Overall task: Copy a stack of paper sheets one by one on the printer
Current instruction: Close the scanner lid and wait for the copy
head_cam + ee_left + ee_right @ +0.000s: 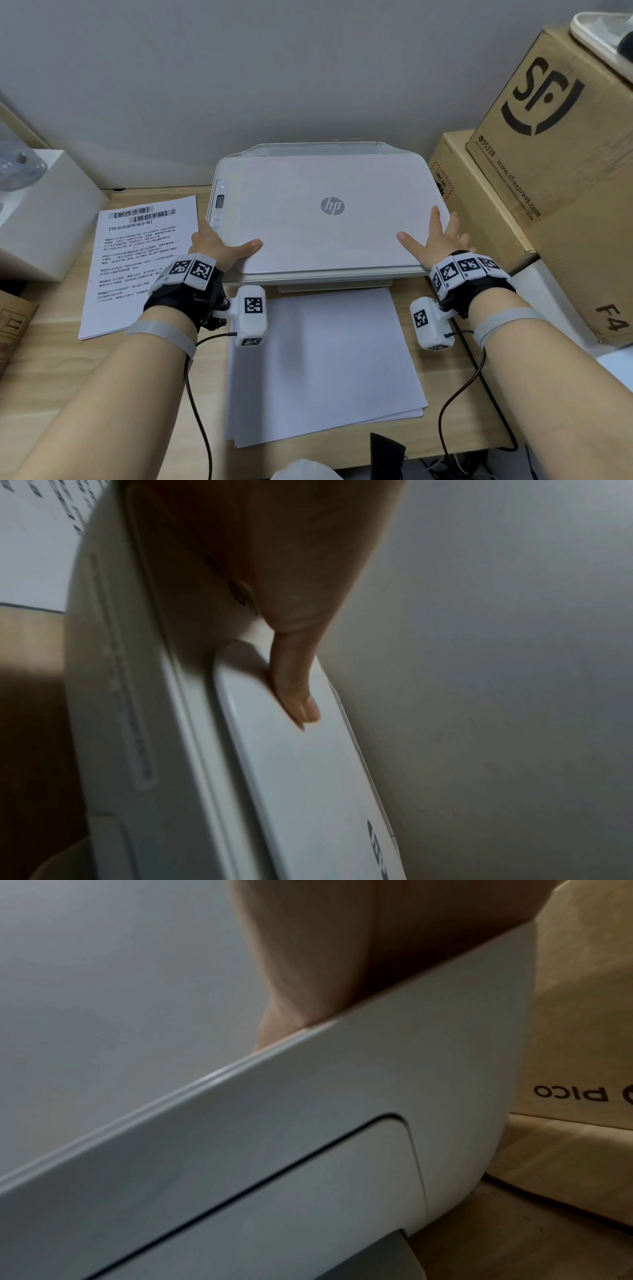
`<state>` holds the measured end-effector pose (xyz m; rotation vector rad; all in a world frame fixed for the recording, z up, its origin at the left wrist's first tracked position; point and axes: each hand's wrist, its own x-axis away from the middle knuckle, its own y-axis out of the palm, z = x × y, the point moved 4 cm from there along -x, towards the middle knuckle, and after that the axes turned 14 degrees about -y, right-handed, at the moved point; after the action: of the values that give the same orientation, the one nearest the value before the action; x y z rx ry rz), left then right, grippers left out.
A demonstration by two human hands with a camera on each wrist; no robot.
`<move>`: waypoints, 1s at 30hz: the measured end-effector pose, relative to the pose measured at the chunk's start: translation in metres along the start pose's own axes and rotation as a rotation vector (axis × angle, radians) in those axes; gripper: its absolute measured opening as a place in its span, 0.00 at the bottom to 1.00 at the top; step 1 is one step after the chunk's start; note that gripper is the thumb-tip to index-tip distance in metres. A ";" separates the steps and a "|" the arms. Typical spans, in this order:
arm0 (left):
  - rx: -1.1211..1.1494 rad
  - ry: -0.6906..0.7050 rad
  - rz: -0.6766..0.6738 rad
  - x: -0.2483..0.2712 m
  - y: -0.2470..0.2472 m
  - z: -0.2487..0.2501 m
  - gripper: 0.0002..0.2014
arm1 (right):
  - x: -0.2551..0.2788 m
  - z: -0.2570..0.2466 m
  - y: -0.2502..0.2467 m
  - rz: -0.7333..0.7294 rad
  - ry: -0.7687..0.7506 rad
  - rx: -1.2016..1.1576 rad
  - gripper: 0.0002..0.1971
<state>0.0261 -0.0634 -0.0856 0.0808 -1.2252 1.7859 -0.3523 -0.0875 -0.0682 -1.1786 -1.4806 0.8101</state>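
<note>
The white HP printer (pixel 329 212) stands at the back of the wooden desk with its lid down. My left hand (pixel 219 245) lies at the lid's front left corner, the thumb (pixel 294 691) flat on top and a finger stretched along the control panel. My right hand (pixel 435 240) rests flat on the lid's front right corner with its fingers spread; the right wrist view shows only the palm (pixel 325 961) above the printer's side (pixel 308 1123). A printed stack of sheets (pixel 144 263) lies left of the printer. Blank white sheets (pixel 322 363) lie in front of it.
Brown cardboard boxes (pixel 565 171) are stacked close to the printer's right side, one marked PICO (pixel 582 1042). A white box (pixel 44 219) stands at the left. The wall is right behind the printer. Black cables (pixel 459 394) run from my wrists over the desk's front edge.
</note>
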 end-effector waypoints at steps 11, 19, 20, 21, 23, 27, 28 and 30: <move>-0.046 0.099 0.025 0.005 0.001 -0.002 0.57 | 0.003 0.003 -0.001 0.071 0.000 -0.058 0.53; -0.187 0.147 -0.025 0.016 0.001 -0.006 0.46 | 0.010 0.007 -0.002 0.078 -0.013 -0.162 0.53; -0.196 0.144 -0.035 0.017 0.000 -0.005 0.45 | 0.009 0.007 -0.003 0.077 -0.007 -0.173 0.53; -0.207 0.139 -0.045 0.018 -0.002 -0.003 0.44 | 0.008 0.006 -0.005 0.072 -0.001 -0.184 0.53; -0.216 0.132 -0.062 0.020 -0.003 -0.001 0.42 | 0.007 0.006 -0.007 0.071 0.008 -0.197 0.53; -0.180 0.133 -0.073 0.023 -0.004 -0.001 0.38 | 0.007 0.006 -0.007 0.101 0.035 -0.274 0.52; -0.149 0.123 -0.079 0.022 -0.005 0.000 0.37 | 0.005 0.006 -0.008 0.127 0.055 -0.339 0.51; -0.057 0.120 -0.089 0.021 -0.006 0.002 0.35 | 0.003 0.007 -0.015 0.187 0.105 -0.541 0.48</move>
<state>0.0176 -0.0507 -0.0690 -0.0042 -1.1677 1.6536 -0.3625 -0.0881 -0.0555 -1.7546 -1.5659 0.4650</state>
